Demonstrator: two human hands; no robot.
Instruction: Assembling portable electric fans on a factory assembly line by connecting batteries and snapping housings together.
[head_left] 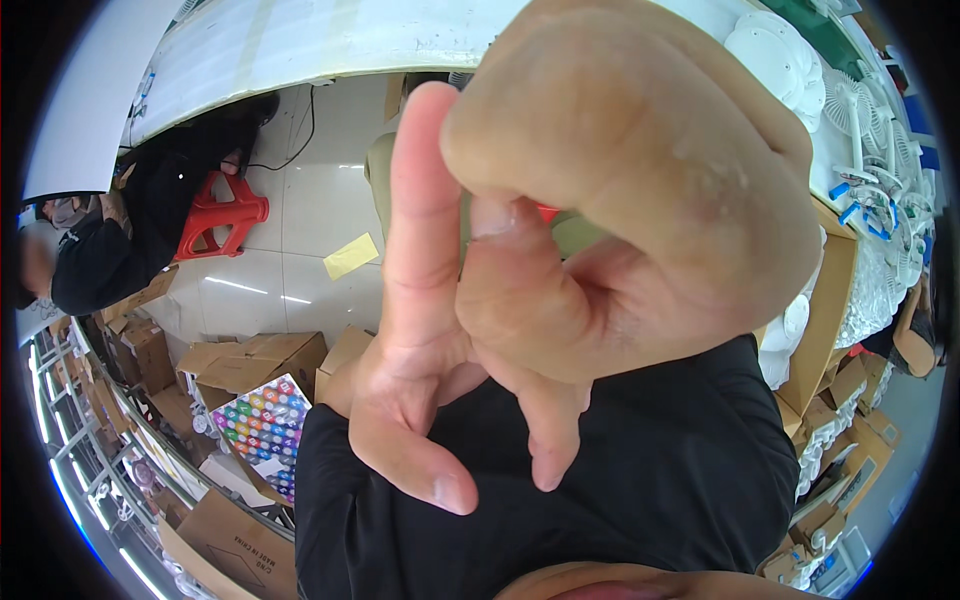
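Both my hands are raised close in front of me, above my black shirt (560, 480). My left hand (425, 335) is open, its forefinger stretched upward and its thumb pointing down and apart. My right hand (650, 190) looms very large and blurred at the right, its fingers curled in and the thumb tucked near the bent forefinger. I see no object in either hand. The right hand overlaps part of the left, so some fingers and where the hands touch are hidden. Behind the raised hands runs the edge of a white worktable (300, 45).
White fan parts (775, 65) and small white fans (865, 120) crowd the table's right end. Cardboard boxes (255, 360) stand at the left, near a box with coloured balls printed on it (262, 425). A red stool (222, 215), a person in black (130, 240) and yellow paper (350, 257) are at left.
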